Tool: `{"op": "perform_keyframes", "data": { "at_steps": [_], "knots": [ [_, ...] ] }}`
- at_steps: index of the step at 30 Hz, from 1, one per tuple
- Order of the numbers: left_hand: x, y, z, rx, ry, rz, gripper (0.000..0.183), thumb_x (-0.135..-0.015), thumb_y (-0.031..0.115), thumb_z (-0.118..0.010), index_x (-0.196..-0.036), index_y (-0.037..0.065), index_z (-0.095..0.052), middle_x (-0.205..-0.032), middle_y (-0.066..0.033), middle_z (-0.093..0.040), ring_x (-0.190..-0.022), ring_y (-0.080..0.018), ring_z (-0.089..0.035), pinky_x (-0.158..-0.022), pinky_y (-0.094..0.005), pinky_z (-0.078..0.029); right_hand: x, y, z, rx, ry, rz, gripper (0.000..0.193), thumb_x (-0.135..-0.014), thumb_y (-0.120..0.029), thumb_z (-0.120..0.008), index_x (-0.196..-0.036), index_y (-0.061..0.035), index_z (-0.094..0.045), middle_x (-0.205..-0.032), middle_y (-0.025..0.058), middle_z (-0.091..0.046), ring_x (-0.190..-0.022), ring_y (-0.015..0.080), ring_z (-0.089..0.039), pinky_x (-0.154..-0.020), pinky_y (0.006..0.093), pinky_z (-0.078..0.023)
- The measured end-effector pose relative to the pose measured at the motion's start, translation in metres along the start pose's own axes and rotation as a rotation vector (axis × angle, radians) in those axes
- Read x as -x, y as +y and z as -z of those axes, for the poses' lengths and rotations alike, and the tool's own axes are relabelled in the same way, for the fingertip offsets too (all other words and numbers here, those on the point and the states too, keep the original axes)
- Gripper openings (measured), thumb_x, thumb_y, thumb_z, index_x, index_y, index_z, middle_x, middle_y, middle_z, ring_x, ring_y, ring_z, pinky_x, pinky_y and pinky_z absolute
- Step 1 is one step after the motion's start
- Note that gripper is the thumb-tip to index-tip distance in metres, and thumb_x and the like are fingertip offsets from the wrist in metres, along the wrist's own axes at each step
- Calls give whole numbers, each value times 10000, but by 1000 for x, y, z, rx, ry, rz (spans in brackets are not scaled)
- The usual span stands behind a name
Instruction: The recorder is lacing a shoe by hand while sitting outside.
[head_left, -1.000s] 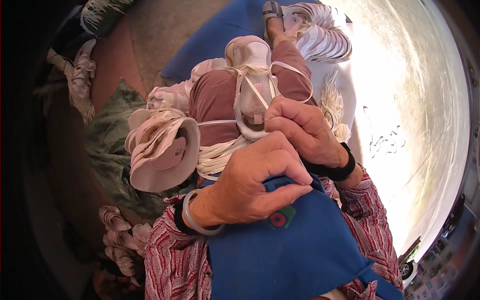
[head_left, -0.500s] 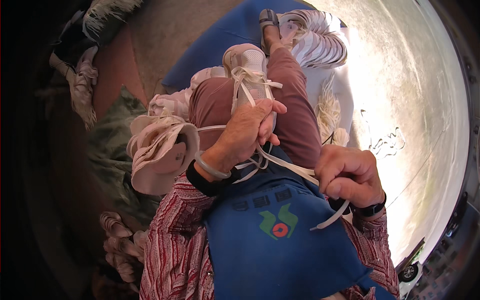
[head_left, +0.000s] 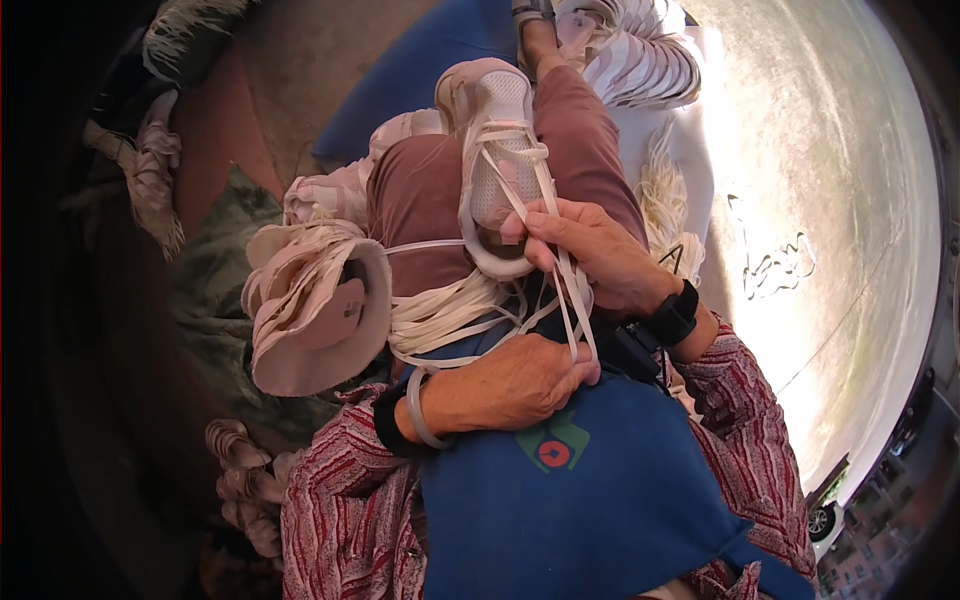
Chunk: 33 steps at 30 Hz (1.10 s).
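Note:
A pale pink-and-white shoe upper lies on my lap with its toe pointing away, and white shoelace crosses its front. From it the white shoelace runs toward me in two strands. My left hand, a bangle on its wrist, is closed on the near part of these strands, low over the blue apron. Farther out, my right hand pinches the lace beside the upper's opening. A bundle of loose white laces rests on my lap left of the hands.
A nested stack of shoe uppers stands left of my lap. Another row of uppers lies beyond my foot at the far right, with a bunch of white laces nearer. More uppers lie low on the left. Loose cord lies on the floor.
My left hand has come toward me with the lace, uncovering the upper's opening. My right hand has moved from the right up to the lace by the upper. The lace bundle now shows.

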<state>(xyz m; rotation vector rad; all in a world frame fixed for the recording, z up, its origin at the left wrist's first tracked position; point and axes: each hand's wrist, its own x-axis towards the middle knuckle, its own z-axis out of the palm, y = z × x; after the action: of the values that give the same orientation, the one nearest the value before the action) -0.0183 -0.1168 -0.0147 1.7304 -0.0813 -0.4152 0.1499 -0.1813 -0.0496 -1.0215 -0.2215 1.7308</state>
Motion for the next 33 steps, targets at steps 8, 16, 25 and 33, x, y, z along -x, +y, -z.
{"op": "perform_keyframes", "data": {
  "at_steps": [8, 16, 25, 33],
  "knots": [
    [4, -41, 47, 1143, 588, 288, 430, -1046, 334, -462, -1223, -51, -528, -1024, -137, -682, -961, -212, -674, -888, -353, -543, 18, -22, -12, 566, -121, 64, 279, -1025, -224, -467, -937, -10, -624, -633, -17, -538, -584, 84, -489, -597, 243, -416],
    [-23, -46, 59, 1343, 703, 178, 325, -1006, 260, -565, -1100, -51, -586, -660, -1, -507, -612, -130, -580, -669, -297, -573, 16, -10, -20, 1138, -167, 215, 173, -965, -134, -486, -855, -15, -549, -732, 180, -586, -663, 389, -599, -632, 439, -464],
    [-13, -49, 50, 709, 777, 296, 263, -994, 223, -563, -959, -20, -659, -687, 4, -572, -603, -74, -565, -583, -216, -486, -13, -24, -5, 1415, 532, 790, 325, -862, -213, -664, -1090, 2, -575, -924, 192, -617, -757, 382, -654, -668, 463, -522],
    [-8, -55, 59, 351, 715, 275, 271, -977, 233, -585, -900, -11, -674, -698, -14, -627, -625, -71, -579, -575, -227, -476, -45, -18, 32, 1422, 569, 826, 152, -853, -50, -637, -988, -9, -579, -865, 160, -593, -776, 322, -620, -690, 388, -494]
  ]
}}
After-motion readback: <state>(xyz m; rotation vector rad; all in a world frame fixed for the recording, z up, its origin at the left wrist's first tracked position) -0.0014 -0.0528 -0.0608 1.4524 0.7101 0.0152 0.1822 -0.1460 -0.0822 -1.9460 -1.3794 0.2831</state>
